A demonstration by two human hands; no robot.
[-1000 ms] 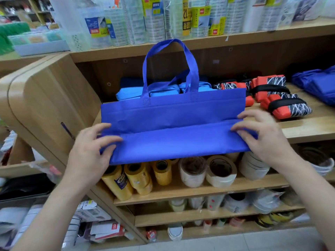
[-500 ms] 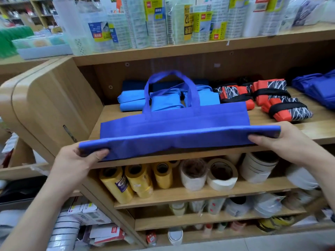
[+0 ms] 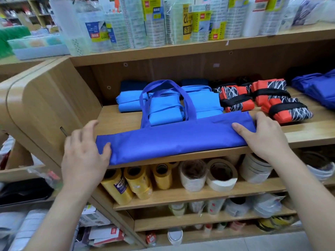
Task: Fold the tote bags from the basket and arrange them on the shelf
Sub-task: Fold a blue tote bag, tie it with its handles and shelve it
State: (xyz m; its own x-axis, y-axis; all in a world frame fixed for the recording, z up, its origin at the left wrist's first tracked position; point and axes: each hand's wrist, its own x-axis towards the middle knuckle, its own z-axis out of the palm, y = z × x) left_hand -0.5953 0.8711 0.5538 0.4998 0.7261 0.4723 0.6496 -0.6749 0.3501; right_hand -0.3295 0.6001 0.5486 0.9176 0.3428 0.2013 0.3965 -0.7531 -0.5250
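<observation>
On shelf (image 3: pixel 308 132) edge: tote (image 3: pixel 177 139), long axis L-R, handles (image 3: pixel 189 104) rearward; L hand (image 3: pixel 83 154), R hand (image 3: pixel 266 140) spread at ends.

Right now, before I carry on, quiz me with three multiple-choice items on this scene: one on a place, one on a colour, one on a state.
1. Where does the tote lie?
A) along the shelf's front edge
B) on the floor
C) in a basket

2. What colour are the folded bags under its handles?
A) orange
B) light blue
C) green

3. How is the tote?
A) folded into a long strip
B) hanging open
C) rolled and strapped

Answers:
1 A, it lies flat along the wooden edge.
2 B, the handles rest over light blue bundles.
3 A, it is a flat band with only the handles sticking out.
</observation>
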